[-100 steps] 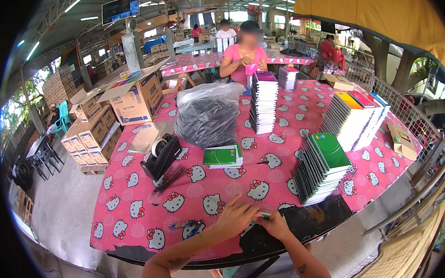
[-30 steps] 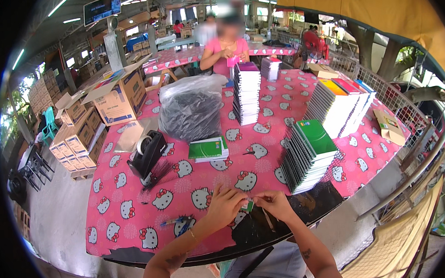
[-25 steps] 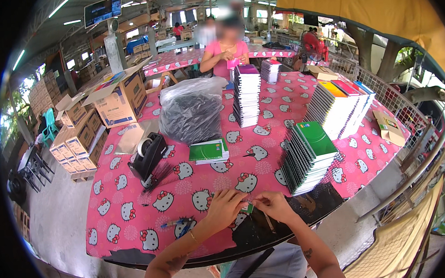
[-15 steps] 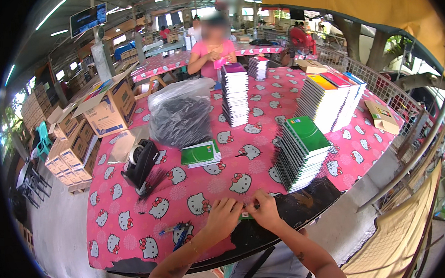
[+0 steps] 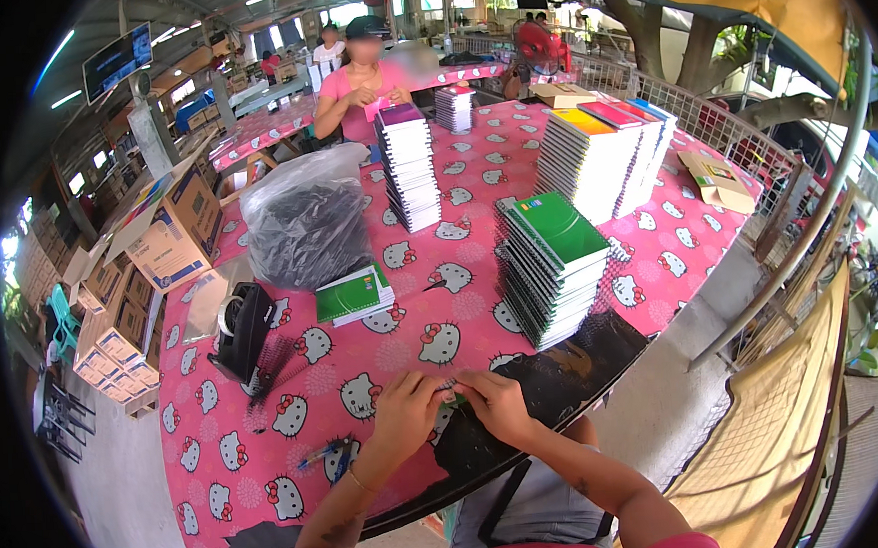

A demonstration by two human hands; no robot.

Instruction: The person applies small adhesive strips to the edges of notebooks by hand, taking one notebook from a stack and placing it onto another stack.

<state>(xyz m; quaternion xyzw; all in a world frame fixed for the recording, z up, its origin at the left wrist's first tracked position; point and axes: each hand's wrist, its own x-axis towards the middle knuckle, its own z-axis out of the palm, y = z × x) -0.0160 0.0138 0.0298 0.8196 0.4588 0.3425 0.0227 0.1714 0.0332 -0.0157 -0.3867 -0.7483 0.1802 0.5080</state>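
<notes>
My left hand [image 5: 409,412] and my right hand [image 5: 491,401] meet at the near edge of the pink cartoon-cat tablecloth [image 5: 270,448], fingertips pinched together on a small greenish object [image 5: 451,397] that is mostly hidden. Just right of my hands lies a black sheet [image 5: 561,367]. Behind it stands a tall stack of green spiral notebooks [image 5: 553,264]. A few green notebooks [image 5: 354,293] lie flat further back on the left.
A black tape dispenser [image 5: 244,331] and a blue pen [image 5: 322,455] sit left. A full black plastic bag [image 5: 304,221], more notebook stacks [image 5: 407,163] [image 5: 600,154], and cardboard boxes [image 5: 168,242] surround them. A person in pink [image 5: 357,87] works at the far side.
My hands have drawn closer together and pinch the small object at the table edge; the view has shifted slightly, otherwise the table's things stay put.
</notes>
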